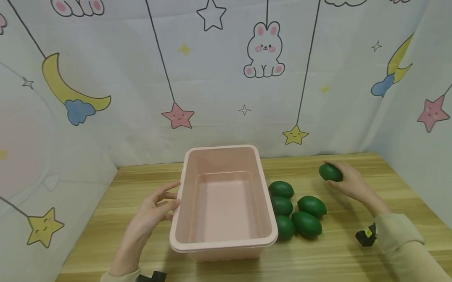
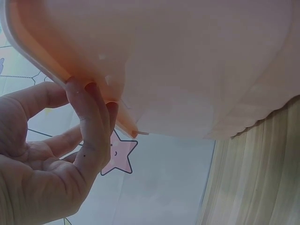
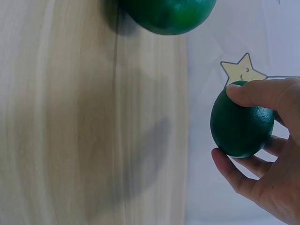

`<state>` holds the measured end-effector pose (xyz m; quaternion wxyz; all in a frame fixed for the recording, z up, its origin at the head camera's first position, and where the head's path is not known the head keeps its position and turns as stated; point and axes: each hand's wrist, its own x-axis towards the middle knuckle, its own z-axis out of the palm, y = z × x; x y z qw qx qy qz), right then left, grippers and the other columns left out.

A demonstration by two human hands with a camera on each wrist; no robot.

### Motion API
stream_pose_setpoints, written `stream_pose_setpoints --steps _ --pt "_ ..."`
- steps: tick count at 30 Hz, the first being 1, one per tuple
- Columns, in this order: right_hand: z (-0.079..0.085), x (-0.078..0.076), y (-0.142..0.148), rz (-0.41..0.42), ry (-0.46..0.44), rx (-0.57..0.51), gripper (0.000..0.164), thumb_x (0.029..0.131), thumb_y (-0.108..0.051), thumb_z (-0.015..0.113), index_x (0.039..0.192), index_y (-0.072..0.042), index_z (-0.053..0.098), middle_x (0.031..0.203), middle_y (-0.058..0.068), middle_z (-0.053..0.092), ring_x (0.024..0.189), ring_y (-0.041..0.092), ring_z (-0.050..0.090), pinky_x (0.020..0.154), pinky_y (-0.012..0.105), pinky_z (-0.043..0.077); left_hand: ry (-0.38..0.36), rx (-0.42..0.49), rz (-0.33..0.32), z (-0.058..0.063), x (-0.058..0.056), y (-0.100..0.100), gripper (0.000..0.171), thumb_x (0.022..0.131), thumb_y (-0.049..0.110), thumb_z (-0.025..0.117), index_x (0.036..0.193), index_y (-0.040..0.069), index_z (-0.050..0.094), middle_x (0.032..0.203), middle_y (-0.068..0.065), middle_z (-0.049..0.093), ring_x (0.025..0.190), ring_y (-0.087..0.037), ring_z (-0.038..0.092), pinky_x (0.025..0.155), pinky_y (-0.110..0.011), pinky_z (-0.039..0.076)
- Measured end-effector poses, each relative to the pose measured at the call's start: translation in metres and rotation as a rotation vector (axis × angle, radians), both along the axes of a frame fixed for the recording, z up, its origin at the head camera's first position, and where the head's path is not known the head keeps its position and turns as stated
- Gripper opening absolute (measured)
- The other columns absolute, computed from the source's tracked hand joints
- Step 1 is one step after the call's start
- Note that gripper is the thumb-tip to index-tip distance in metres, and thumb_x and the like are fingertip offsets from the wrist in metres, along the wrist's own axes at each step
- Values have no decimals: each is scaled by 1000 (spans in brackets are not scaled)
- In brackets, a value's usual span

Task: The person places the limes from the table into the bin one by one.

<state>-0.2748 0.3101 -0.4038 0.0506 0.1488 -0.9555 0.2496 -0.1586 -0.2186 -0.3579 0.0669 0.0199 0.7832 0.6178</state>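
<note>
A pale pink plastic basin (image 1: 230,244) stands upright on the table, with nothing inside it. My left hand (image 1: 155,209) is at its left side. In the left wrist view, bent fingers (image 2: 91,122) touch the underside of the basin's rim. Toward the back right, my right hand (image 1: 350,182) holds a glossy dark green lime (image 1: 330,172). The right wrist view shows this lime (image 3: 241,124) between thumb and fingertips, raised off the table. Several similar limes (image 1: 307,224) lie close together along the basin's right side.
The wooden table (image 1: 144,178) ends at a white cloth backdrop (image 1: 224,90) printed with stars, moons and a rabbit. Cloth also stands along both sides. Another lime (image 3: 171,14) shows at the top of the right wrist view.
</note>
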Motion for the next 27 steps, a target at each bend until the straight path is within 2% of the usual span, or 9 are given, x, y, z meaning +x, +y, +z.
stream_pose_setpoints --steps 6,14,27 --pt "9 4 -9 23 17 0 67 86 -9 69 145 -4 38 140 32 42 119 52 45 90 66 43 -12 -13 13 1 0 -1 56 94 16 60 146 11 39 125 -22 49 89 -8 63 75 -29 57" --pt "21 9 -23 45 27 8 68 86 -11 69 146 -8 38 141 29 43 119 50 47 88 65 45 0 -4 -3 1 0 -2 56 94 16 60 146 10 38 124 -22 48 89 -8 63 75 -30 57" --pt "43 22 -47 111 92 21 66 84 -11 71 143 -7 42 136 26 49 118 45 51 88 60 48 4 5 -25 1 1 -2 58 95 16 59 148 10 36 126 -24 48 89 -8 63 75 -30 58"
